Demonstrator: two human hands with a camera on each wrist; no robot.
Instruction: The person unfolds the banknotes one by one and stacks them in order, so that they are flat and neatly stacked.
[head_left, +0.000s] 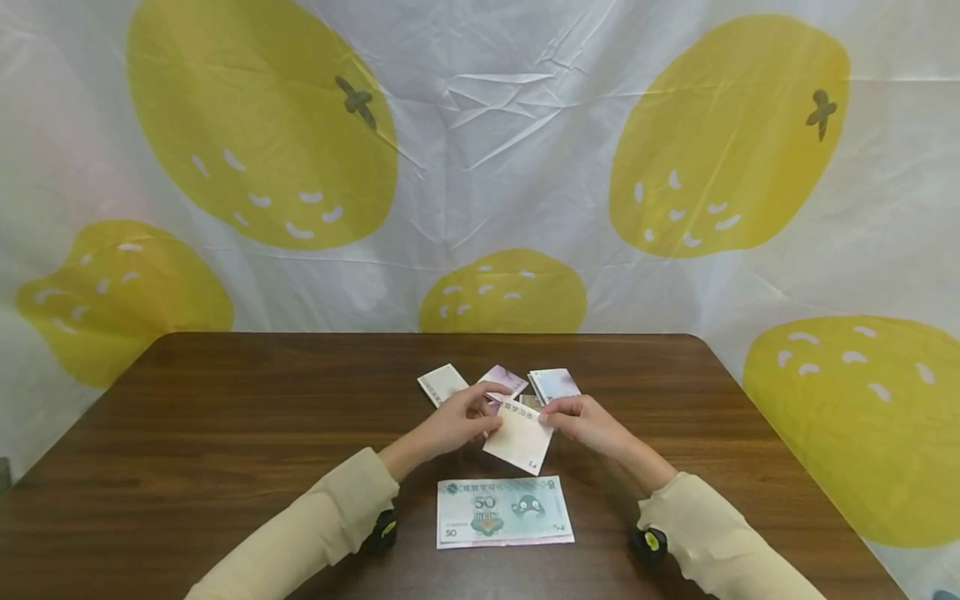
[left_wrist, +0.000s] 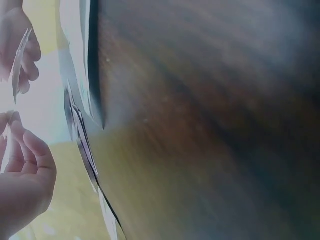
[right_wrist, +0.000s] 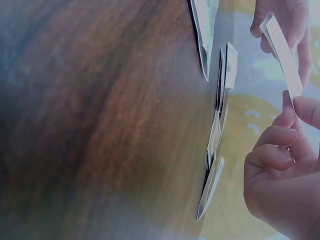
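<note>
A folded cream play banknote [head_left: 519,440] with printed characters along its top is held up between both hands over the table. My left hand [head_left: 456,421] pinches its left side, thumb on the face and forefinger at the top edge. At the upper right corner, my right hand [head_left: 588,423] grips it between thumb and fingers. Seen edge-on in the right wrist view, the folded banknote [right_wrist: 284,57] shows layers parting at one end. Nearer the person, a green 50 play banknote [head_left: 506,512] lies flat, a pinkish edge showing under it.
Behind the hands lie more folded banknotes: a pale one [head_left: 444,383] on the left, a purple one [head_left: 501,381] in the middle and a bluish one [head_left: 555,383] on the right. The brown wooden table [head_left: 262,408] ends against a hanging cloth [head_left: 480,167] with yellow fruit shapes.
</note>
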